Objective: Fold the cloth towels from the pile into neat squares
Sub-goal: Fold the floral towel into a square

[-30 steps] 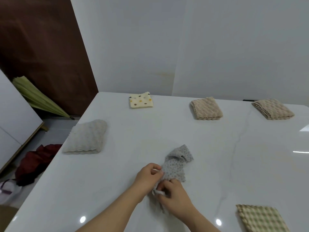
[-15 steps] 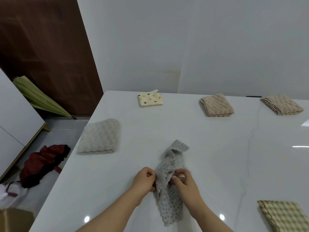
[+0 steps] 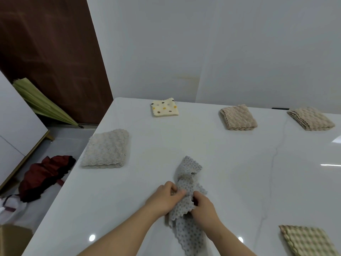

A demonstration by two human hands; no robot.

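A grey dotted towel [image 3: 188, 174] lies crumpled and stretched lengthwise on the white table [image 3: 239, 172], near its front middle. My left hand [image 3: 166, 197] pinches the towel's left edge. My right hand [image 3: 204, 206] grips the same towel just to the right, and the two hands almost touch. The towel's lower end trails toward me between my forearms, and its upper end rests on the table.
Folded towels lie around: a fluffy grey one [image 3: 107, 148] at left, a cream polka-dot one [image 3: 164, 107] far back, two beige ones [image 3: 237, 117] [image 3: 311, 118] at back right, a checked one [image 3: 310, 241] at front right. Beyond the table's left edge, a red cloth [image 3: 44, 175] lies on the floor.
The towel has been drawn out from a small bunch into a long strip toward me. Both hands have shifted their grip along it and now sit closer together.
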